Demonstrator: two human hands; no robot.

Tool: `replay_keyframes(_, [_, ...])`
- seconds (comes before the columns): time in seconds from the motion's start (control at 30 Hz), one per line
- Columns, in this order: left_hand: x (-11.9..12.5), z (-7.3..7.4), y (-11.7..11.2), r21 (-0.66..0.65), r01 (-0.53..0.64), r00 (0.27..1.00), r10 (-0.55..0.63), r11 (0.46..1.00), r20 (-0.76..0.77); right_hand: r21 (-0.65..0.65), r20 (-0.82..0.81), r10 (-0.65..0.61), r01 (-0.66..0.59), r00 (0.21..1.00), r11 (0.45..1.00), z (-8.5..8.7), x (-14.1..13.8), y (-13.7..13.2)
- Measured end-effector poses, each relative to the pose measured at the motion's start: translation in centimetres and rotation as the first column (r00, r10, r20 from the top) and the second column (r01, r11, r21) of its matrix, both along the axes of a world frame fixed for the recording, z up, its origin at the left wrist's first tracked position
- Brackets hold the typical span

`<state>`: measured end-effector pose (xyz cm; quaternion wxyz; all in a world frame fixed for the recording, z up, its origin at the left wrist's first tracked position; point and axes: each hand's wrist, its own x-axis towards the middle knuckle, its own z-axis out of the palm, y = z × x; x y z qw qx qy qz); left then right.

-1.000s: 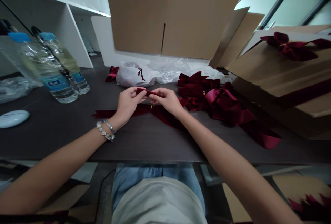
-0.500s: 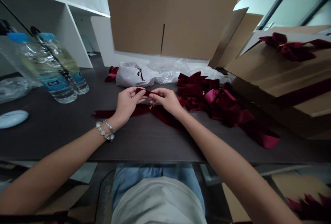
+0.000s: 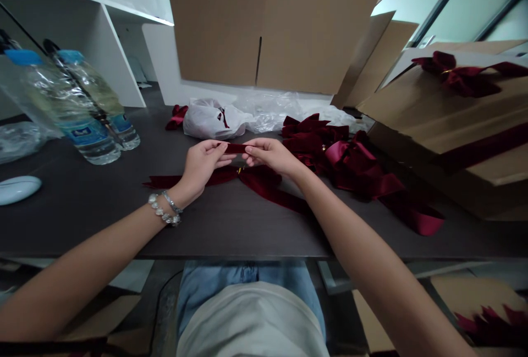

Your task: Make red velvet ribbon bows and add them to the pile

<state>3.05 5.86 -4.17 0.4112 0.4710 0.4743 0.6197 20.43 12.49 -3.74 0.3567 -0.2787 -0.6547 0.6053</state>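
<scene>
My left hand (image 3: pixel 202 165) and my right hand (image 3: pixel 271 155) pinch opposite ends of a short strip of burgundy velvet ribbon (image 3: pixel 235 148), holding it level above the table. Just below them, a longer burgundy velvet ribbon (image 3: pixel 259 182) lies across the dark table, its middle partly hidden under my hands. To the right of my right hand is a heap of burgundy velvet bows (image 3: pixel 334 150) with loose tails. A beaded bracelet (image 3: pixel 164 208) circles my left wrist.
Two plastic water bottles (image 3: pixel 84 131) stand at the left, near a white computer mouse (image 3: pixel 18 190). A white plastic bag (image 3: pixel 210 120) lies behind my hands. A cardboard box (image 3: pixel 449 120) with a burgundy bow (image 3: pixel 457 76) sits at the right. The dark table's front edge (image 3: pixel 231 256) runs below my forearms.
My hands have drawn apart, with the right hand moving rightward, so more of the short ribbon strip shows between them. The whole view has shifted slightly.
</scene>
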Motion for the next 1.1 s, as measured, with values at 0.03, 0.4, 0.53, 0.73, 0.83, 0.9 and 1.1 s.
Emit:
replay_keyframes(0.03, [-0.1, -0.1, 0.0, -0.019, -0.002, 1.000, 0.001, 1.000, -0.024, -0.010, 0.016, -0.018, 0.018, 1.000, 1.000, 0.0, 0.1, 0.1])
replay_keyframes(0.4, [-1.0, -0.7, 0.7, 0.007, -0.002, 0.868, 0.005, 1.000, -0.496, 0.017, 0.104, -0.157, 0.156, 0.982, 0.988, -0.3, 0.6, 1.1])
replay_keyframes(0.53, [-1.2, -1.0, 1.1, 0.250, 0.014, 0.627, 0.186, 0.968, -0.756, -0.014, 0.063, -0.322, 0.323, 0.945, 0.946, -1.2, 0.5, 1.9])
replay_keyframes(0.73, [-1.1, -1.6, 2.1, 0.190, 0.322, 0.247, 0.112, 0.927, -0.963, -0.005, 0.067, -0.446, 0.447, 0.893, 0.895, -2.8, 0.0, 2.6])
replay_keyframes(0.83, [-1.2, -2.1, 2.6, 0.094, 0.331, 0.182, 0.034, 0.939, -0.983, 0.011, 0.086, -0.441, 0.441, 0.894, 0.897, -3.1, 0.0, 2.7])
replay_keyframes(0.9, [-1.2, -2.3, 2.9, 0.056, 0.318, 0.167, 0.002, 0.947, -0.986, 0.019, 0.095, -0.446, 0.446, 0.890, 0.895, -3.1, 0.0, 2.7])
replay_keyframes(1.1, [-1.4, -2.3, 2.9, 0.103, 0.324, 0.210, 0.035, 0.941, -0.977, 0.036, 0.107, -0.453, 0.452, 0.885, 0.892, -3.2, 0.1, 2.7])
